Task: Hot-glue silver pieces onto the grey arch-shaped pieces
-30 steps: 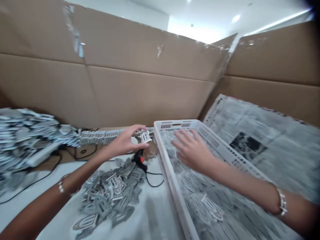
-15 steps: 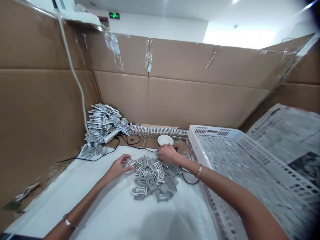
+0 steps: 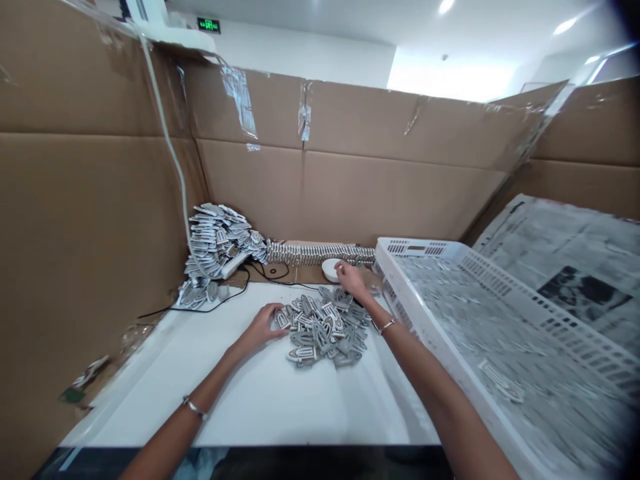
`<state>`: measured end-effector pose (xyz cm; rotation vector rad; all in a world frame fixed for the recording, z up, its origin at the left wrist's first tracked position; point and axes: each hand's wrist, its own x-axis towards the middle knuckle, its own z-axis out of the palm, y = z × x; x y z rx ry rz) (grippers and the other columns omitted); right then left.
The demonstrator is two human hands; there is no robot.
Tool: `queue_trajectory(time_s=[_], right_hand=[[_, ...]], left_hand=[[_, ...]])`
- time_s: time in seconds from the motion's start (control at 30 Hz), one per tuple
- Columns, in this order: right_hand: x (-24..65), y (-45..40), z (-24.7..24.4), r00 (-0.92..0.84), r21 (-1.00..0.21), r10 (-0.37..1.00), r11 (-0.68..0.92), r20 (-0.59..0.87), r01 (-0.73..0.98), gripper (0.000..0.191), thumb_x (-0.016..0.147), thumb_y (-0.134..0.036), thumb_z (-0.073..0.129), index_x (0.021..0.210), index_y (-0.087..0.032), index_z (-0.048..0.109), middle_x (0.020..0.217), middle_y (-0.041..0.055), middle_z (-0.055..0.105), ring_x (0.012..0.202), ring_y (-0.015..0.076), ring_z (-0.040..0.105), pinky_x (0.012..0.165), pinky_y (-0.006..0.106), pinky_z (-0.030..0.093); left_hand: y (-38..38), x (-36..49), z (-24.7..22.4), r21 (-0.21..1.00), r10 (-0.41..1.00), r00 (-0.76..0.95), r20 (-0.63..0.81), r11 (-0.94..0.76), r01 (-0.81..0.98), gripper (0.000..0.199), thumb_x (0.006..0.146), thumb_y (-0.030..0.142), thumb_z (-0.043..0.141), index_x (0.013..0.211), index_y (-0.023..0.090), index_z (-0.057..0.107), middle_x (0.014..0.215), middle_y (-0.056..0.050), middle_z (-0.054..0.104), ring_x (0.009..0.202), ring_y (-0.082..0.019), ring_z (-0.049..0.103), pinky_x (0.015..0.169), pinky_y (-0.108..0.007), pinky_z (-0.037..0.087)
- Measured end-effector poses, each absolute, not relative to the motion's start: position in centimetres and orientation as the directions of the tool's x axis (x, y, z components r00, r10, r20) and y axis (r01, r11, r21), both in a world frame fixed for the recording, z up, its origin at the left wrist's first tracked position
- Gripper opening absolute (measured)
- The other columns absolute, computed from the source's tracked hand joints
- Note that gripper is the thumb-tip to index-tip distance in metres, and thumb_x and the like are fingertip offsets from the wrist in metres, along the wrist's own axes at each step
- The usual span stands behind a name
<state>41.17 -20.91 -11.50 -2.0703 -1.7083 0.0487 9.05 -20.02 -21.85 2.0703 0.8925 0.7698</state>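
Note:
My left hand [image 3: 263, 325] is at the left side of a loose pile of small flat grey-and-white arch-shaped pieces [image 3: 325, 330]. Its thumb and fingers are closed around one arch-shaped piece [image 3: 283, 319] at the pile's edge. Behind the pile stands a small round white bowl [image 3: 330, 269]. My right hand [image 3: 352, 279] reaches to the bowl's right side, with fingertips pinched together over its rim. Whatever those fingertips hold, if anything, is too small to make out.
A white plastic crate [image 3: 417, 293] with more pieces stands on the right, beside newspaper [image 3: 565, 267]. A neat row of pieces [image 3: 320, 254] runs along the cardboard wall [image 3: 350, 193]. A heaped stack [image 3: 220, 233] fills the left corner. Black cable [image 3: 233, 301] crosses the white tabletop [image 3: 240, 400].
My right hand has moved from in front of the bowl up to its right rim. My left hand stays on the arch-shaped piece. The camera view has shifted.

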Motion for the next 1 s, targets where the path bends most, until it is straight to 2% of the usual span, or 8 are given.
queue_trajectory(time_s=[0.13, 0.23, 0.37, 0.47, 0.57, 0.63, 0.77, 1.0], right_hand=[[41.5, -22.7, -11.7, 0.309, -0.472, 0.895, -0.131, 0.323, 0.872, 0.039, 0.089, -0.021, 0.032, 0.111, -0.013, 0.063, 0.083, 0.0072, 0.068, 0.070, 0.0180, 0.057, 0.062, 0.024, 0.038], [40.8, -24.4, -12.0, 0.254, -0.518, 0.906, -0.046, 0.338, 0.854, 0.039, 0.091, -0.025, 0.032, 0.106, -0.013, 0.066, 0.086, 0.0080, 0.069, 0.075, 0.0186, 0.060, 0.068, 0.025, 0.043], [38.6, -26.1, -13.0, 0.051, -0.525, 0.941, 0.141, 0.335, 0.839, 0.033, 0.093, -0.035, 0.044, 0.103, -0.017, 0.070, 0.110, 0.0085, 0.070, 0.105, 0.0204, 0.060, 0.095, 0.030, 0.042], [37.1, -26.9, -13.9, -0.058, -0.514, 0.953, 0.211, 0.299, 0.831, 0.039, 0.094, -0.044, 0.048, 0.119, -0.020, 0.067, 0.129, 0.0094, 0.063, 0.123, 0.0226, 0.051, 0.107, 0.036, 0.035], [36.1, -27.4, -14.5, -0.153, -0.519, 0.974, 0.220, 0.169, 0.826, 0.049, 0.096, -0.052, 0.042, 0.134, -0.024, 0.058, 0.143, 0.0092, 0.053, 0.133, 0.0238, 0.045, 0.111, 0.042, 0.029], [35.7, -27.7, -14.8, -0.194, -0.521, 0.975, 0.223, 0.110, 0.824, 0.052, 0.097, -0.054, 0.040, 0.140, -0.026, 0.053, 0.144, 0.0083, 0.053, 0.134, 0.0239, 0.044, 0.113, 0.045, 0.025], [35.3, -28.1, -15.0, -0.189, -0.509, 0.972, 0.233, 0.139, 0.828, 0.049, 0.098, -0.049, 0.042, 0.141, -0.027, 0.050, 0.140, 0.0074, 0.057, 0.130, 0.0235, 0.048, 0.113, 0.047, 0.024], [35.0, -28.1, -15.8, -0.189, -0.501, 0.971, 0.239, 0.149, 0.832, 0.047, 0.097, -0.046, 0.047, 0.140, -0.029, 0.050, 0.136, 0.0068, 0.060, 0.128, 0.0234, 0.050, 0.114, 0.049, 0.018]], left_hand=[[-20.8, 8.8, -20.9, 0.821, 0.746, 0.635, 0.200, -0.482, 0.307, 0.070, 0.069, 0.033, 0.080, 0.130, 0.018, 0.049, 0.135, -0.014, 0.052, 0.127, -0.030, 0.049, 0.111, -0.046, 0.035], [-21.3, 8.8, -20.3, 0.850, 0.722, 0.667, 0.187, -0.459, 0.258, 0.073, 0.070, 0.034, 0.080, 0.133, 0.018, 0.046, 0.139, -0.015, 0.050, 0.128, -0.030, 0.048, 0.112, -0.047, 0.034], [-21.7, 8.7, -19.9, 0.882, 0.700, 0.690, 0.185, -0.427, 0.197, 0.075, 0.070, 0.037, 0.080, 0.134, 0.020, 0.046, 0.140, -0.015, 0.050, 0.126, -0.029, 0.050, 0.111, -0.047, 0.036], [-21.8, 8.8, -19.9, 0.903, 0.695, 0.703, 0.150, -0.385, 0.188, 0.075, 0.072, 0.041, 0.080, 0.135, 0.021, 0.045, 0.140, -0.014, 0.050, 0.124, -0.029, 0.052, 0.108, -0.046, 0.040], [-22.0, 9.0, -20.0, 0.919, 0.714, 0.692, 0.102, -0.334, 0.209, 0.069, 0.077, 0.047, 0.074, 0.134, 0.021, 0.046, 0.138, -0.014, 0.052, 0.123, -0.028, 0.053, 0.105, -0.044, 0.042], [-22.2, 9.2, -20.0, 0.927, 0.765, 0.639, 0.078, -0.292, 0.236, 0.067, 0.081, 0.051, 0.068, 0.135, 0.020, 0.044, 0.140, -0.015, 0.050, 0.124, -0.029, 0.051, 0.106, -0.045, 0.042], [-22.4, 10.2, -20.3, 0.943, 0.866, 0.497, 0.048, -0.204, 0.263, 0.070, 0.088, 0.058, 0.054, 0.144, 0.021, 0.034, 0.147, -0.017, 0.043, 0.133, -0.031, 0.044, 0.111, -0.049, 0.035], [-21.4, 13.0, -21.6, 0.933, 0.834, 0.536, 0.128, -0.284, 0.219, 0.066, 0.095, 0.055, 0.044, 0.148, 0.019, 0.032, 0.158, -0.013, 0.029, 0.147, -0.026, 0.024, 0.122, -0.044, 0.015]])
